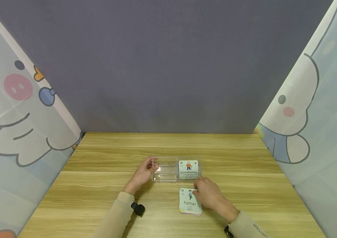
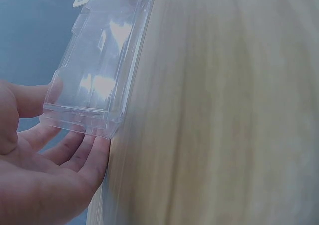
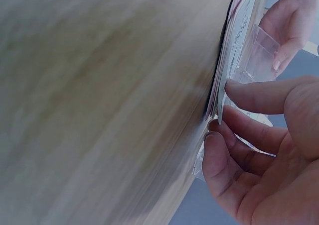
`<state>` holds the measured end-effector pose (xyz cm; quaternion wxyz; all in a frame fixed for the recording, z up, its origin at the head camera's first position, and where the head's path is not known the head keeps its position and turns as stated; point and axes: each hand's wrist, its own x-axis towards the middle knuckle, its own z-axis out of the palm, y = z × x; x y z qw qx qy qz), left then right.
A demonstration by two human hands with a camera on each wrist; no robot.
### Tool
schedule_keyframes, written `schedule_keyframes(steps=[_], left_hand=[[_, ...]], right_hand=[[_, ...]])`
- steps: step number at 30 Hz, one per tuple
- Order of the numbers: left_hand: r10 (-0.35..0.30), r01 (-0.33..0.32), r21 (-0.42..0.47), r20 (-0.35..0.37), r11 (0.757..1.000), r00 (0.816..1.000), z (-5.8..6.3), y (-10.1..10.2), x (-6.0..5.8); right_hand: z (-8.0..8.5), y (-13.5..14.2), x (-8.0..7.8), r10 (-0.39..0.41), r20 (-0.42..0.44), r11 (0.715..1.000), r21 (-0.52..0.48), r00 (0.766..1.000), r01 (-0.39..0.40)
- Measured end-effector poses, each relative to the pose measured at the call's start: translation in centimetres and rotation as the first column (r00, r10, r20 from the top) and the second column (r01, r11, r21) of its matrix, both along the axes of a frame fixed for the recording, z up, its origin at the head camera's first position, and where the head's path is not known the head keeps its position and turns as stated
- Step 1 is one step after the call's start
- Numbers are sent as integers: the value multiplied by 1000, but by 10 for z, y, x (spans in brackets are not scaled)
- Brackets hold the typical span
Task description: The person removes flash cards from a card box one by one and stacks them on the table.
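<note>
A clear plastic tray with compartments lies on the wooden table. My left hand holds its left end, the thumb at the side and the fingers curled around the end. In the tray's right half sits a card reading "grandfather". Nearer me lies a stack of rounded cards, topped by a card reading "father". My right hand is at the stack's right edge. In the right wrist view, its thumb and fingers pinch the edge of the top card, slightly parted from those beneath.
The wood-grain table extends around the tray and cards. A dark grey panel stands along its back edge. Cartoon-printed sheets hang at the left and right sides.
</note>
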<state>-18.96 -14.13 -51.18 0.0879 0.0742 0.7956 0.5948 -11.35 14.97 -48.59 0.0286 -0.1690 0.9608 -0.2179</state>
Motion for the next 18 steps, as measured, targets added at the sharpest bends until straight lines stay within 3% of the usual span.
schedule_keyframes(steps=[18], left_hand=[[-2,2,-10,-1,1000,1000,-2,-1,-1]], right_hand=[[0,2,-1,22,-3,1000,-9,1000,-22]])
